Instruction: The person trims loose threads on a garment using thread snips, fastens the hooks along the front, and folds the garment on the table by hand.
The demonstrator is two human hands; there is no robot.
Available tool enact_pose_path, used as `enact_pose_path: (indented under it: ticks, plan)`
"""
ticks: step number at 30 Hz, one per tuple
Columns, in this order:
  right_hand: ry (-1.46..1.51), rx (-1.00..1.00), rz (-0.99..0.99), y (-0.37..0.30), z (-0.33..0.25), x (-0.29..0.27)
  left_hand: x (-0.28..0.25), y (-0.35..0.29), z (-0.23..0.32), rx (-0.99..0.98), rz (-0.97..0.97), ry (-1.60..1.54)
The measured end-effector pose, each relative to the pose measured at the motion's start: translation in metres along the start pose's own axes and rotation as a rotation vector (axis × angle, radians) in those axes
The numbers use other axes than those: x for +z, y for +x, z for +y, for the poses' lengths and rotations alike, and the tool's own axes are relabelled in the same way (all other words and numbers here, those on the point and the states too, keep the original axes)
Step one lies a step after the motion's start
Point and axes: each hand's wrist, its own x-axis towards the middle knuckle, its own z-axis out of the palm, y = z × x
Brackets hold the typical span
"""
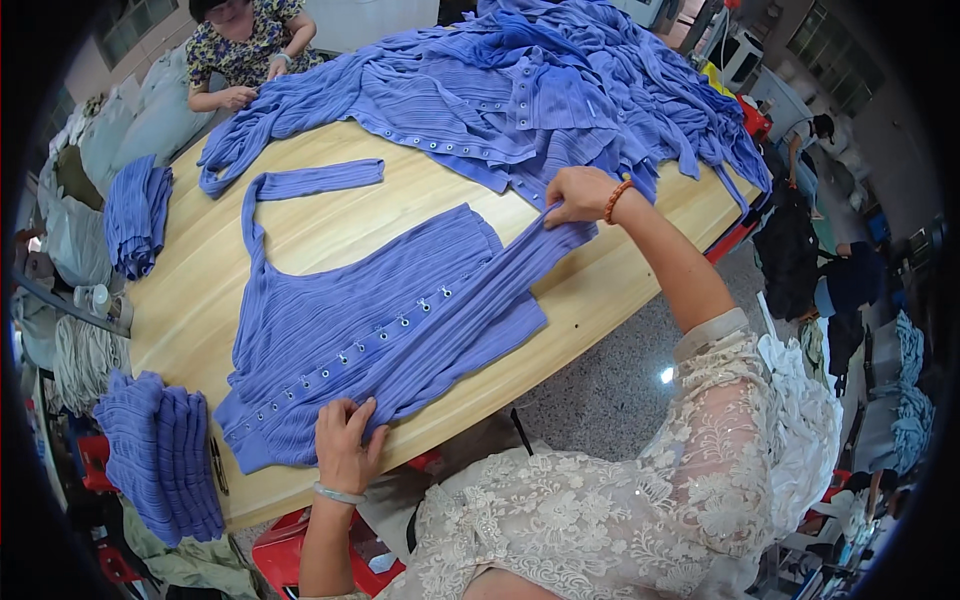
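A blue-violet ribbed cardigan (330, 290) lies spread on the wooden table, its row of metal-ringed buttons running diagonally across the front. One long sleeve (315, 180) stretches away on the far side, bent at an angle. The near sleeve (480, 295) lies folded over the body, parallel to the buttons. My right hand (580, 197) pinches this sleeve's end at the right, holding it just off the tabletop. At the cardigan's near edge, my left hand (347, 440) grips the fabric by the shoulder, thumb and fingers bent around the fold.
A large heap of similar cardigans (560, 80) covers the table's far side. Folded stacks stand at the left, one near (160, 455) and one farther (138, 215). Thread snips (218, 465) lie by the near stack. Across the table, a co-worker (250, 50) handles a garment. A red stool (290, 550) stands below.
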Motion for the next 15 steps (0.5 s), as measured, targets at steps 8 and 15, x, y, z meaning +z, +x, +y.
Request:
enact_pose_path:
  ticks: [8,15]
  plan:
    - [0.107,0.087,0.045,-0.002,0.07,0.007,0.0,-0.003,0.002,-0.022,0.02,-0.005]
    - [0.043,0.124,0.212,-0.021,0.068,-0.028,0.002,-0.004,0.003,0.02,0.061,-0.02]
